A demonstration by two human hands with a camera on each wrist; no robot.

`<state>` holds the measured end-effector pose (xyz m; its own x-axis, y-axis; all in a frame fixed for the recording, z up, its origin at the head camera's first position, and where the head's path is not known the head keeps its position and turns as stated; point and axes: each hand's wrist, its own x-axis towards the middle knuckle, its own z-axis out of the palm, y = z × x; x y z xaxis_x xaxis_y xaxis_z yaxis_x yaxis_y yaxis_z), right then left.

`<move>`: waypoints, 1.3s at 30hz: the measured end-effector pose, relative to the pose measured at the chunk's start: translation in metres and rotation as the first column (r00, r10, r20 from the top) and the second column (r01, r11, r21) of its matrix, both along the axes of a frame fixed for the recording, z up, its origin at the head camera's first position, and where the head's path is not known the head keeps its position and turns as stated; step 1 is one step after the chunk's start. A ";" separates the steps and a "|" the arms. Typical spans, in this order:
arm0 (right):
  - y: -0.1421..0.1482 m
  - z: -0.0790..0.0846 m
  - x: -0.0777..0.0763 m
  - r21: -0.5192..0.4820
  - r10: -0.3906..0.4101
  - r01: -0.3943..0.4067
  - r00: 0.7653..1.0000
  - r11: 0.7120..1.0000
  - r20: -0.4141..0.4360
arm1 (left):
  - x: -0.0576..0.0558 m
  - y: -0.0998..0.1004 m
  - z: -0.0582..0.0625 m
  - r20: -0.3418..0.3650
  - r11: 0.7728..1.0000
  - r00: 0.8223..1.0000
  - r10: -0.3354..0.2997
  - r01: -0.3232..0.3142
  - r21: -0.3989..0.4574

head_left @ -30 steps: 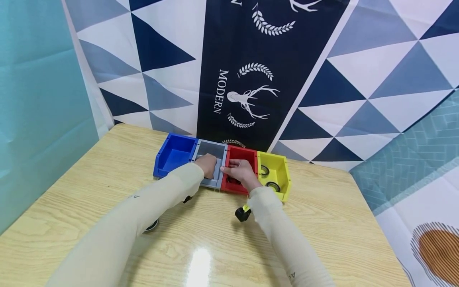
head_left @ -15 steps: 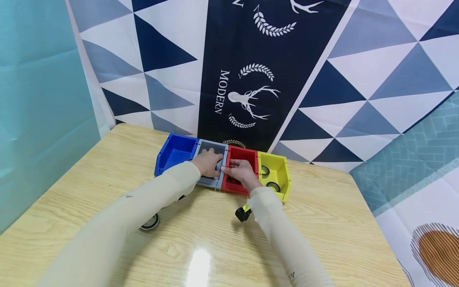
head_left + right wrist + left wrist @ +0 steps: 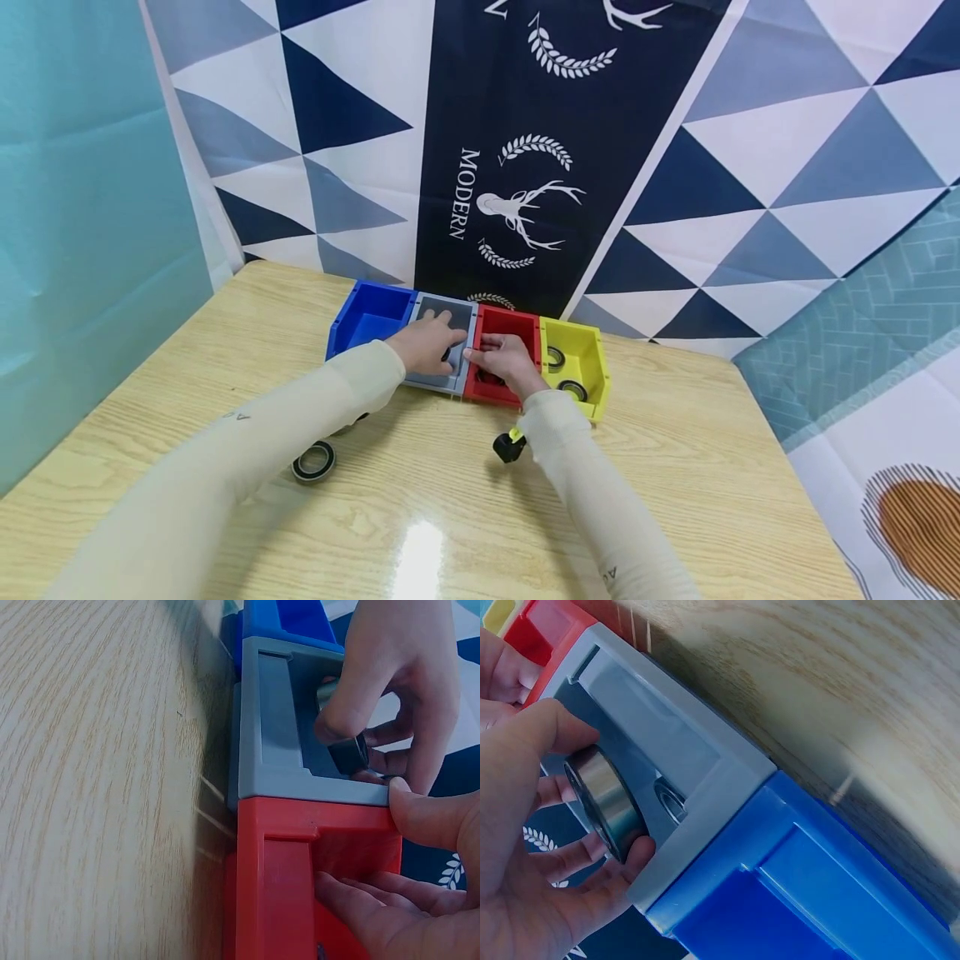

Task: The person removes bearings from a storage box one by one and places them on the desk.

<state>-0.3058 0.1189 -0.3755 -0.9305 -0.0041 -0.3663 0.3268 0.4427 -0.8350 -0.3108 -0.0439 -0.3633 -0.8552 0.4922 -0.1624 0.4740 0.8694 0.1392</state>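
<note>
My left hand (image 3: 426,343) is over the grey bin (image 3: 697,742), holding a ball bearing (image 3: 609,801) tilted on edge between thumb and fingers. A second bearing (image 3: 670,799) lies inside that bin, partly hidden by its front wall. My right hand (image 3: 507,360) is at the red bin (image 3: 281,825) beside it. The right thumb touches the rim where the grey and red bins meet, while the other fingers (image 3: 360,900) reach fairly straight into the red bin. Something dark lies low in the red bin, mostly hidden by this hand.
A blue bin (image 3: 369,312) adjoins the grey one on the left. On the right, a yellow bin (image 3: 592,367) contains two bearings (image 3: 572,390). Another bearing (image 3: 313,461) lies on the wooden table (image 3: 450,508) by the left sleeve. A patterned cloth (image 3: 495,167) hangs behind.
My left hand has risen from low in the grey bin and shifted slightly left, bringing a bearing into view. Its sleeve has uncovered the bearing on the table. The right hand has stayed put.
</note>
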 end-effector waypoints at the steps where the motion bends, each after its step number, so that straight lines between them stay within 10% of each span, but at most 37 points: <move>1: 0.000 0.000 0.000 0.003 0.000 0.000 1.000 1.000 -0.001 | 0.001 -0.001 0.000 -0.007 1.000 1.000 -0.002 0.002 -0.004; 14: 0.001 0.000 0.001 0.021 -0.002 0.002 1.000 1.000 -0.013 | 0.017 -0.008 0.005 -0.159 0.995 0.982 -0.104 0.100 -0.029; 39: 0.001 -0.001 0.001 0.004 -0.009 0.009 1.000 1.000 -0.008 | 0.030 -0.015 0.004 -0.161 0.991 0.978 -0.135 0.136 -0.010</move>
<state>-0.3050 0.1195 -0.3768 -0.9332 0.0054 -0.3593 0.3243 0.4435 -0.8356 -0.2812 -0.0592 -0.3589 -0.7955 0.6054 -0.0276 0.6036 0.7956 0.0521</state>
